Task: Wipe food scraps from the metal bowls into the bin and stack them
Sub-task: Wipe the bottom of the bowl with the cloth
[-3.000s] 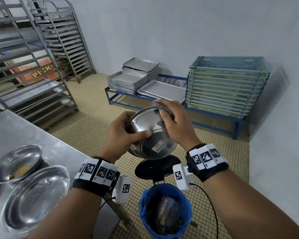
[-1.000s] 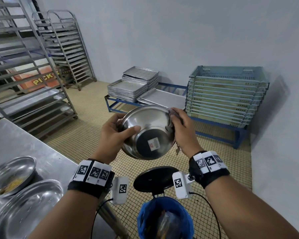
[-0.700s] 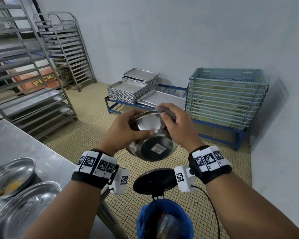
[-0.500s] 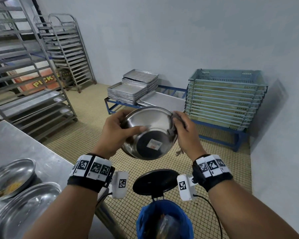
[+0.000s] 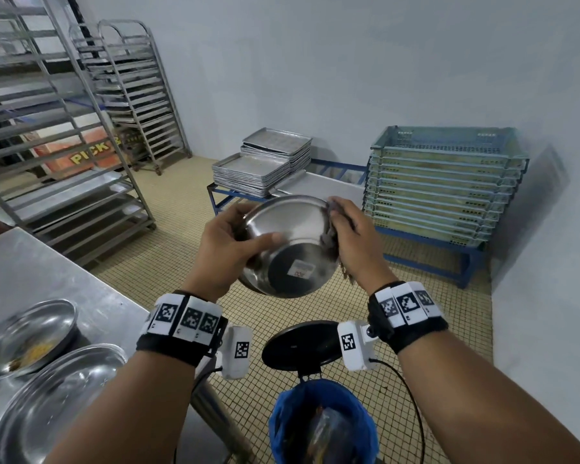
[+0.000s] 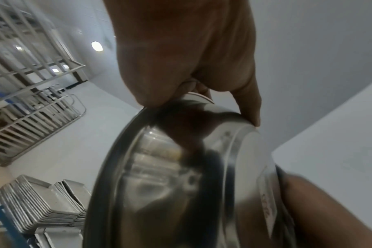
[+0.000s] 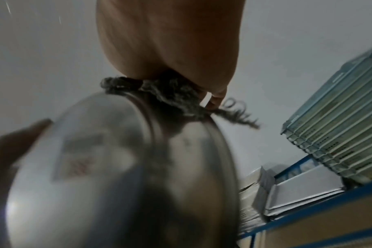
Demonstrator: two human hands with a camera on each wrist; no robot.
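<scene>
A metal bowl [image 5: 292, 249] is tilted with its stickered underside toward me, held in the air above the bin [image 5: 322, 426] with the blue liner. My left hand [image 5: 228, 246] grips its left rim, thumb across the outside [image 6: 181, 167]. My right hand [image 5: 352, 242] holds a grey cloth [image 5: 330, 229] bunched against the bowl's right rim [image 7: 170, 94]. The bowl's inside faces away and is hidden. Two more metal bowls lie on the steel table at lower left, one with yellow scraps [image 5: 27, 336], one nearer [image 5: 47, 403].
The bin's black lid [image 5: 302, 344] stands open behind it. A steel table [image 5: 31, 269] fills the left. Tray racks [image 5: 64, 128] stand at far left, stacked baking trays [image 5: 258, 162] and green crates [image 5: 439, 182] on a blue low frame by the wall.
The right hand with the cloth has gone back and forth over the bowl's rim, from the top edge to the right edge. The bowl has stayed tilted above the bin.
</scene>
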